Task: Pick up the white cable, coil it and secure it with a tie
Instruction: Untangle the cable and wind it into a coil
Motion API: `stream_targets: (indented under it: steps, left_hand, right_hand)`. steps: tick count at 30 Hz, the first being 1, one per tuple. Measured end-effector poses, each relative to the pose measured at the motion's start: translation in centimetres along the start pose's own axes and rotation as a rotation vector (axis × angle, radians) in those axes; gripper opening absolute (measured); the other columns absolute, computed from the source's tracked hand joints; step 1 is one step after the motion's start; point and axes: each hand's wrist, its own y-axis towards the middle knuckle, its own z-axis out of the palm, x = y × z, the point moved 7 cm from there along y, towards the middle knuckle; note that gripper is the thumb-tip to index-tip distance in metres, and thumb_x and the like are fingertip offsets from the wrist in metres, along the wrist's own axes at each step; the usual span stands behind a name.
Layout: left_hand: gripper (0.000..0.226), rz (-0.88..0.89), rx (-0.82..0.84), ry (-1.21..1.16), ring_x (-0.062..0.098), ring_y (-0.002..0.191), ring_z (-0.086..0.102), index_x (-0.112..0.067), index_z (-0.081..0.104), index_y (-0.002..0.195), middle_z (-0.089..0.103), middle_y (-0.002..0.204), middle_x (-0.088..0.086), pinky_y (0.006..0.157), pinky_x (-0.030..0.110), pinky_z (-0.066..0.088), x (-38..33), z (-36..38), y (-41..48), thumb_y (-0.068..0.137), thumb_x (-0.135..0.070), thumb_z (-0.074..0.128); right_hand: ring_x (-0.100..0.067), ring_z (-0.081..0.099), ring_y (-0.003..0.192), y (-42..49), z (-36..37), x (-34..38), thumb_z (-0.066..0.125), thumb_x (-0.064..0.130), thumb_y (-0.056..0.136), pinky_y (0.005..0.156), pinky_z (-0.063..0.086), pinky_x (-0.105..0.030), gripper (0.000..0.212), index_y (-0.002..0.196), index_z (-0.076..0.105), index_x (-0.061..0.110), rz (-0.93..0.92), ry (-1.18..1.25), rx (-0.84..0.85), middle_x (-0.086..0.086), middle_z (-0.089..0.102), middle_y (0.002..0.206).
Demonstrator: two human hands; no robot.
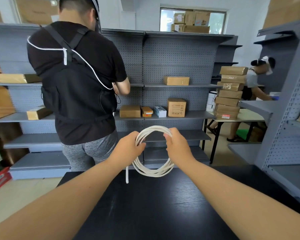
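Note:
The white cable (152, 171) is wound into a round coil of several loops, held upright in the air above the far edge of the black table (151, 208). My left hand (128, 147) grips the coil's left side with fingers curled round the strands. My right hand (176, 144) grips the upper right of the coil. A short loose end of the cable hangs straight down at the lower left of the coil, its tip just over the table. No tie is in sight.
A person in black with a backpack (80, 80) stands just beyond the table at the left, facing grey shelves (177, 85) with cardboard boxes. A stack of parcels (229, 92) sits on a table at right, where another person bends. A grey shelf unit (287, 118) flanks the right.

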Motion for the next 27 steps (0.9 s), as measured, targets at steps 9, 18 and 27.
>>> stream_targets:
  steps: [9,18,27]
  left_hand:
    - [0.015,-0.038,-0.14,0.045,0.024,0.056,0.052,-0.01,0.05,0.095,0.052,0.071,0.006,0.047,0.026,0.049,-0.7,-1.0,0.7,0.096,-0.015,0.036]
    - [0.015,0.171,0.148,0.614,0.017,0.05,0.031,-0.011,0.035,0.081,0.036,0.06,0.001,0.05,0.031,0.026,-3.3,-0.3,1.8,0.095,-0.007,0.036]
    - [0.017,0.189,0.039,0.266,0.018,0.07,0.052,-0.015,0.05,0.104,0.058,0.079,0.0,0.063,0.033,0.041,-2.0,-1.2,0.5,0.092,-0.026,0.053]
  right_hand:
    - [-0.012,0.061,0.074,-0.2,0.8,-1.6,0.041,0.029,0.096,0.065,0.046,-0.028,0.016,0.083,0.048,0.026,0.204,0.305,0.063,-0.001,0.059,0.082]
    - [-0.017,0.059,0.084,0.1,1.9,0.5,0.049,0.017,0.091,0.064,0.042,-0.025,0.014,0.103,0.051,0.024,0.043,0.075,0.267,0.004,0.06,0.089]
    - [-0.016,0.052,0.079,0.0,1.9,0.4,0.041,0.023,0.097,0.07,0.053,-0.028,0.012,0.094,0.051,0.019,0.071,0.247,0.127,0.005,0.049,0.078]
